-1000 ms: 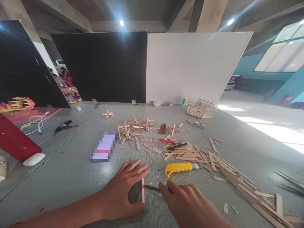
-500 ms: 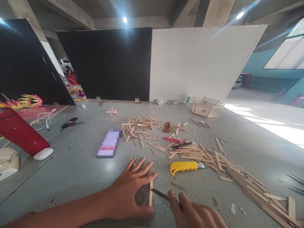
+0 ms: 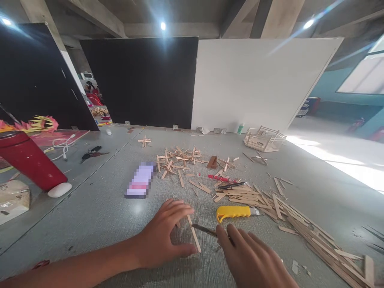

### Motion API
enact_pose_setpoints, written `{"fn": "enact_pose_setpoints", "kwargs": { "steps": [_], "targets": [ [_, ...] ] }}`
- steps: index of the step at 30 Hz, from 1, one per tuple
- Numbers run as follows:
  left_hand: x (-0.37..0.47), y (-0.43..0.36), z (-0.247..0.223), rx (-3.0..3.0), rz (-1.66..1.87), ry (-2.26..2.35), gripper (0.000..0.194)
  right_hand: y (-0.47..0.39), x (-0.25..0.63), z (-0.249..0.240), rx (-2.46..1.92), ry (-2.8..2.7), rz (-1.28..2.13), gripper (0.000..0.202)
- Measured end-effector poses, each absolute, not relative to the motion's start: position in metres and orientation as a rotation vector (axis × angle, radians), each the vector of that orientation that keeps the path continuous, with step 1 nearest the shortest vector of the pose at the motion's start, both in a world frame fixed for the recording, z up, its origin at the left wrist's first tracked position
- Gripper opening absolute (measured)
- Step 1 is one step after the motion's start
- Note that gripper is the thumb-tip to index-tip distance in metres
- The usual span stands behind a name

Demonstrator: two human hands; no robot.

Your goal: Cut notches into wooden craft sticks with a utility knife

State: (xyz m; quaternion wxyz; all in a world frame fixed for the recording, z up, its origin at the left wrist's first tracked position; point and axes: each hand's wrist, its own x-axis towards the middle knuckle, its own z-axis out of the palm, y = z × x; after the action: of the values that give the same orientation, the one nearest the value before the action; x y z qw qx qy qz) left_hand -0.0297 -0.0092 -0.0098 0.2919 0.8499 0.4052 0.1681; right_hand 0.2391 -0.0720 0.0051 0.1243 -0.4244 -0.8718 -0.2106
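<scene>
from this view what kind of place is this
Probably a craft or model-making workspace in a large hall. A grey table is strewn with wooden sticks, a yellow utility knife lies among them, and a half-built stick structure sits near upright black and white partition boards.

You had a yellow utility knife (image 3: 235, 212) lying on the desk (image 3: 99, 208) near loose wooden sticks (image 3: 279, 206). A red cylinder (image 3: 28, 163) lay far left, and a small stick frame (image 3: 264, 139) stood by the white board (image 3: 255, 84).

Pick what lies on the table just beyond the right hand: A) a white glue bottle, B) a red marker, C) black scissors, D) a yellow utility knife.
D: the yellow utility knife lies just past the right hand, which holds a thin blade against the wooden stick.
</scene>
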Motion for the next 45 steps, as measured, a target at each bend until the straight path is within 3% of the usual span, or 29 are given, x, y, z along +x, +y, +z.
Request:
{"fn": "enact_pose_setpoints", "kwargs": {
  "steps": [3, 8, 10, 15, 26, 33, 38, 45],
  "targets": [
    [-0.029, -0.008, -0.019, 2.325, 0.446, 1.091, 0.081, -0.064, 0.237, 0.002, -1.255, -2.558, -0.661, 0.030],
    [-0.026, -0.008, -0.029, 2.376, 0.658, 1.090, 0.033, -0.055, 0.236, -0.005, -1.296, -2.584, -0.636, 0.028],
    [-0.024, -0.009, -0.029, 2.321, 0.734, 1.107, 0.025, -0.052, 0.237, -0.007, -1.295, -2.586, -0.575, 0.034],
    [-0.021, -0.012, -0.021, 2.260, 0.671, 1.197, 0.035, -0.047, 0.236, -0.009, -1.247, -2.552, -0.640, 0.051],
    [-0.019, -0.016, -0.011, 2.349, 0.541, 1.150, 0.043, -0.019, 0.238, 0.000, -1.446, -2.774, -0.331, 0.030],
    [-0.021, -0.012, -0.032, 2.525, 0.575, 1.152, 0.050, -0.056, 0.216, 0.006, -0.844, -2.596, -0.741, 0.027],
    [-0.023, -0.010, -0.022, 2.347, 0.588, 1.134, 0.053, -0.036, 0.226, 0.003, -1.072, -2.643, -0.634, 0.013],
    [-0.026, -0.009, -0.017, 2.150, 0.610, 1.201, 0.054, -0.004, 0.236, -0.005, -1.240, -2.711, -0.408, 0.021]
  ]
}}
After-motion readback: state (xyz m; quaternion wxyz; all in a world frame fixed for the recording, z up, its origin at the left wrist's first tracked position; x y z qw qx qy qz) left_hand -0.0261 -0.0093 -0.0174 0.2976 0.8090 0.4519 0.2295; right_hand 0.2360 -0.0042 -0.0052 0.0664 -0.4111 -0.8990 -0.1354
